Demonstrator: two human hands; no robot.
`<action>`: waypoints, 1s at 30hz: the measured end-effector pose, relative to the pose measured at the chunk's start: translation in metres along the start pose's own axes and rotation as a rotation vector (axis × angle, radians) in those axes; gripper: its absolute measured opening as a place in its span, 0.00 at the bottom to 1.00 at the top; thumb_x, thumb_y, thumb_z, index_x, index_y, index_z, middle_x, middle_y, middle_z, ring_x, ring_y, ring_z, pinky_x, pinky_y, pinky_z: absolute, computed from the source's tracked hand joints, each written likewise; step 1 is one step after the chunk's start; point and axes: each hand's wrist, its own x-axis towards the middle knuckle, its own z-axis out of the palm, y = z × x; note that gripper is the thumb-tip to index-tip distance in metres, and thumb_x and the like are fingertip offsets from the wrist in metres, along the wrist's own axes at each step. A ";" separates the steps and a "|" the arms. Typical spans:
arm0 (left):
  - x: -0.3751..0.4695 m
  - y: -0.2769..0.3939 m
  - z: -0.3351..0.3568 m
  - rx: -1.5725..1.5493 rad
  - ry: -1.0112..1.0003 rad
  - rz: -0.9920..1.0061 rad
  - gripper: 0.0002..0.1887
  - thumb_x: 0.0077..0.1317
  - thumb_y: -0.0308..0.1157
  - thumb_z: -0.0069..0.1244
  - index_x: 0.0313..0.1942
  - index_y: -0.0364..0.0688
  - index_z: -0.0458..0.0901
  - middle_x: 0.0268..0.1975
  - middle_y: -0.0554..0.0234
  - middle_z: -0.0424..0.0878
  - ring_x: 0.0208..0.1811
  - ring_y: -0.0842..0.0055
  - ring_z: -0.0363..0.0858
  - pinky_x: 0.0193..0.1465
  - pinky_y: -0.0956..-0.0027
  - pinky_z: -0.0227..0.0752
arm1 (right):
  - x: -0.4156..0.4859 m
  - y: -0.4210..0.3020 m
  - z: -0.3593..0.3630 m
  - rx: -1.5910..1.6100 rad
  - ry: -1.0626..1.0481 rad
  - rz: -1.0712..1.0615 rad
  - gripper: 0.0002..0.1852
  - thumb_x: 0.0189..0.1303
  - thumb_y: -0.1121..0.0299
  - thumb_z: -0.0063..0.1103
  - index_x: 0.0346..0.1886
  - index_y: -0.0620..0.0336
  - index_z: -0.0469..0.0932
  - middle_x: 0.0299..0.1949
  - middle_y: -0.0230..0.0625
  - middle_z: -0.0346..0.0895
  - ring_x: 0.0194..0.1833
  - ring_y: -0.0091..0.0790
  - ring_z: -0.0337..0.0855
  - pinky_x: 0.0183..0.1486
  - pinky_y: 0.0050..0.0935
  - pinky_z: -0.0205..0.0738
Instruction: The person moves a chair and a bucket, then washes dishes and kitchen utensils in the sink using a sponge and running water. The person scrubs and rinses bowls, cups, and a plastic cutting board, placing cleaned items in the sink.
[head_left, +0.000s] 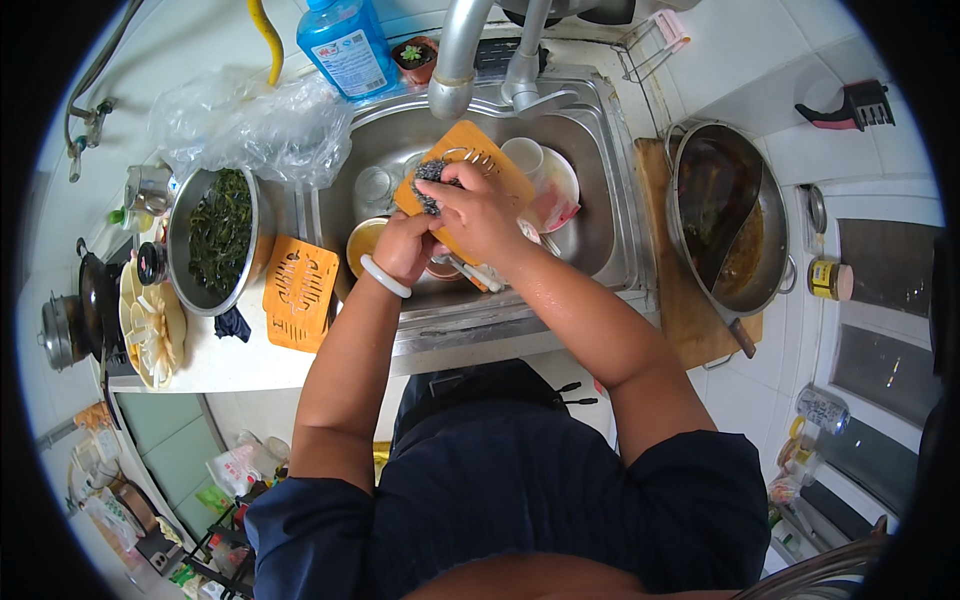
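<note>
Over the stainless steel sink (598, 225), my left hand (405, 246) grips the lower left edge of a thin orange panel (514, 176) with slots cut through it. My right hand (480, 214) presses a dark scouring pad (430, 178) against the panel's face. A white bangle (385, 277) circles my left wrist. Beneath the panel lie a drinking glass (373, 183), a clear plastic cup (523, 155), a white bowl (568, 169) with something red in it and a yellowish bowl (362, 238). Some items under my hands are partly hidden.
More slotted orange panels (298, 300) lie left of the sink, near a metal basin (259, 259) of dark leafy greens. A divided pot (776, 247) stands right on a wooden board (651, 202). The faucet (451, 67), plastic bag (255, 127) and blue bottle (349, 52) are behind.
</note>
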 end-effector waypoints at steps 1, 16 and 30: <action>-0.001 -0.002 0.002 -0.008 0.039 -0.007 0.19 0.63 0.27 0.46 0.55 0.38 0.70 0.47 0.58 0.80 0.43 0.70 0.82 0.36 0.72 0.78 | 0.003 0.005 -0.002 -0.022 -0.005 0.038 0.20 0.49 0.84 0.53 0.46 0.54 0.82 0.39 0.40 0.73 0.39 0.41 0.76 0.41 0.31 0.72; 0.014 -0.016 0.009 -0.113 -0.012 0.098 0.39 0.62 0.65 0.37 0.64 0.47 0.61 0.59 0.60 0.73 0.57 0.67 0.76 0.49 0.62 0.78 | -0.005 -0.011 -0.012 -0.175 0.171 0.149 0.19 0.45 0.80 0.57 0.41 0.49 0.84 0.36 0.39 0.72 0.41 0.45 0.74 0.43 0.39 0.69; 0.003 0.009 0.000 -0.256 0.072 0.114 0.33 0.69 0.59 0.33 0.62 0.42 0.63 0.56 0.54 0.76 0.51 0.60 0.79 0.34 0.66 0.74 | 0.027 0.117 -0.091 -0.559 0.012 0.535 0.26 0.52 0.62 0.54 0.57 0.53 0.72 0.51 0.46 0.75 0.50 0.48 0.77 0.52 0.41 0.73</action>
